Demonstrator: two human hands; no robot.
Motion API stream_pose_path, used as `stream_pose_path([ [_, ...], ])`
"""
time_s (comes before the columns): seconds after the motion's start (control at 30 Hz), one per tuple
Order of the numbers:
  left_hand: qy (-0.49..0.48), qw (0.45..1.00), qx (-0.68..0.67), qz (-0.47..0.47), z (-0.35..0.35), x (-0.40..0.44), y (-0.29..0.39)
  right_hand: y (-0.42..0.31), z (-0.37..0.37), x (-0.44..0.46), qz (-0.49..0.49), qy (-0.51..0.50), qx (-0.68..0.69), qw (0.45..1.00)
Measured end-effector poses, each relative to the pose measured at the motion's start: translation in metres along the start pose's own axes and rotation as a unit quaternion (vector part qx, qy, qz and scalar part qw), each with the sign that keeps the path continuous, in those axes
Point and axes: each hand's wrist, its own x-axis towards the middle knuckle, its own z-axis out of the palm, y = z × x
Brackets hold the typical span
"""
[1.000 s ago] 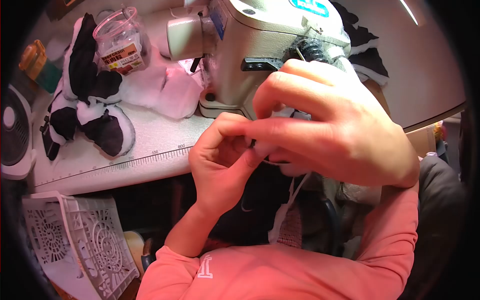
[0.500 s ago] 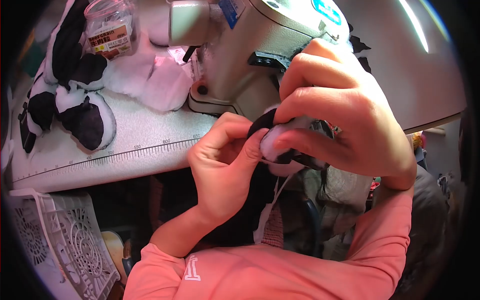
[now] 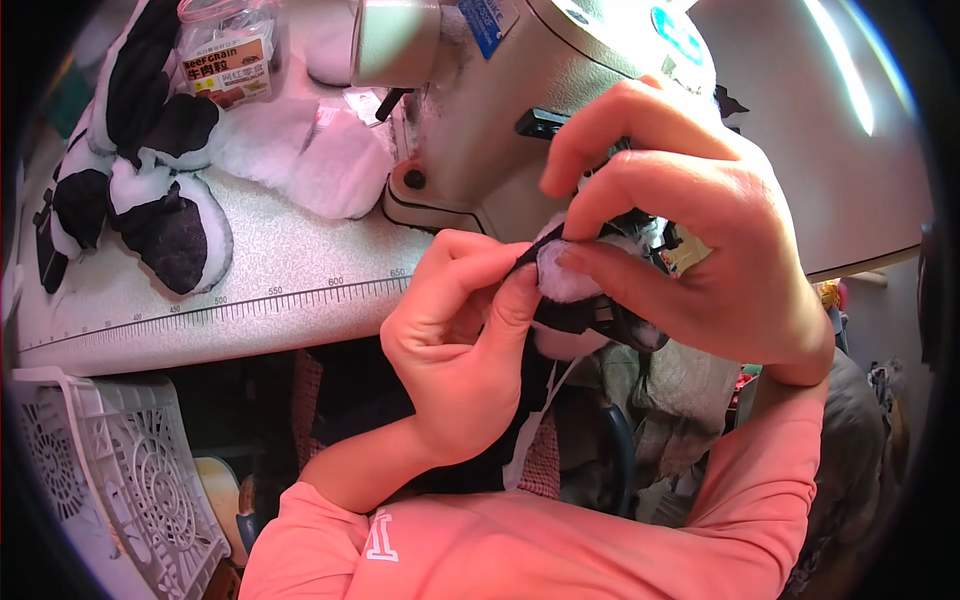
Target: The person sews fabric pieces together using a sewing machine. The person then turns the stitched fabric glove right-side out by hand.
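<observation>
A small black fabric piece with white fleece [image 3: 566, 277] is held between my two hands, in front of the sewing machine [image 3: 480, 125]. My left hand [image 3: 465, 340] pinches its black left edge between thumb and fingers. On its upper right side, my right hand [image 3: 680, 220] grips the fleece between thumb and index finger, with the other fingers curled above. More black and white material hangs below and to the right, near dark machine parts partly hidden by my right hand.
Black and white fleece pieces [image 3: 170, 235] lie at the table's left, beside a clear labelled jar [image 3: 228, 62] and a pale fleece piece [image 3: 345, 170]. A printed ruler [image 3: 275, 300] runs along the table edge. A white plastic basket [image 3: 140, 480] stands lower left.
The view has shifted. My right hand has turned and opened its upper fingers, and the fleece piece between my hands shows more fully now. Both hands keep their pinch on it.
</observation>
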Motion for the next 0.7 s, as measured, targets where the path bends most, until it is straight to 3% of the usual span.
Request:
stream_pose_path([
  [0.07,0.014,0.997,0.045,0.066,0.000,0.000,-0.006,0.001,0.000,0.000,0.008,0.005,0.019,1.000],
  [0.27,0.004,0.977,0.152,0.147,-0.011,0.006,-0.017,0.000,-0.001,0.001,0.048,-0.003,0.012,0.999],
  [0.47,-0.021,0.995,0.088,0.047,-0.005,0.005,-0.013,0.000,-0.002,0.003,0.089,-0.021,0.039,0.995],
  [0.57,-0.025,0.999,0.021,0.020,-0.007,0.005,-0.018,0.002,-0.002,0.003,0.028,-0.001,0.042,0.999],
  [0.7,0.012,0.997,-0.075,0.017,-0.005,0.005,-0.030,-0.005,-0.009,-0.005,0.032,0.125,0.026,0.991],
])
